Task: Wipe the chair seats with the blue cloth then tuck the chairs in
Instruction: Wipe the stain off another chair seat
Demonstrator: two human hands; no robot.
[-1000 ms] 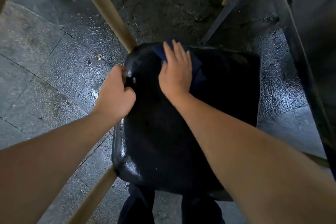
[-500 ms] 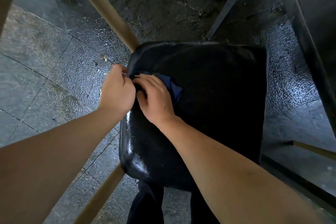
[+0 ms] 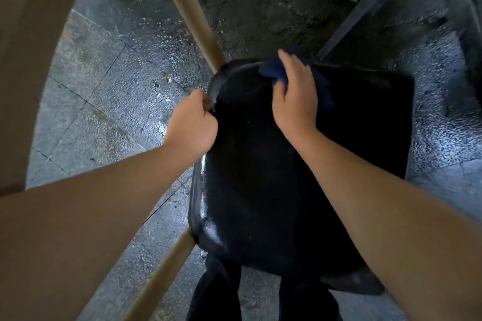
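The floor (image 3: 109, 101) is grey stone w/ a wet shine, and it fills most of the view. On it stands the chair, seen from above. The chair seat (image 3: 300, 190) is big, black and shiny, w/ tan wood legs (image 3: 193, 15) poking out from under it. Another tan curved piece sits at the far left edge, prob part of a 2nd chair, can't tell for sure.

What changed: half a sec ago the right hand (image 3: 296, 101) was over by the left edge of the seat, almost touching the other hand. Now it has slid back up to the far edge of the seat, about where it was a sec ago. So it goes back & forth, which looks like real wiping strokes.

The left hand (image 3: 193, 125) is curled round the left rim of the seat, same spot as before, keeping the chair steady.

The blue cloth (image 3: 273, 73) is bunched under the right hand, at the far edge of the seat. The fingers curl over it and press it down.

For the task: I think the wiping of this seat is partway done. The near half has no cloth on it yet. No tucking in yet.
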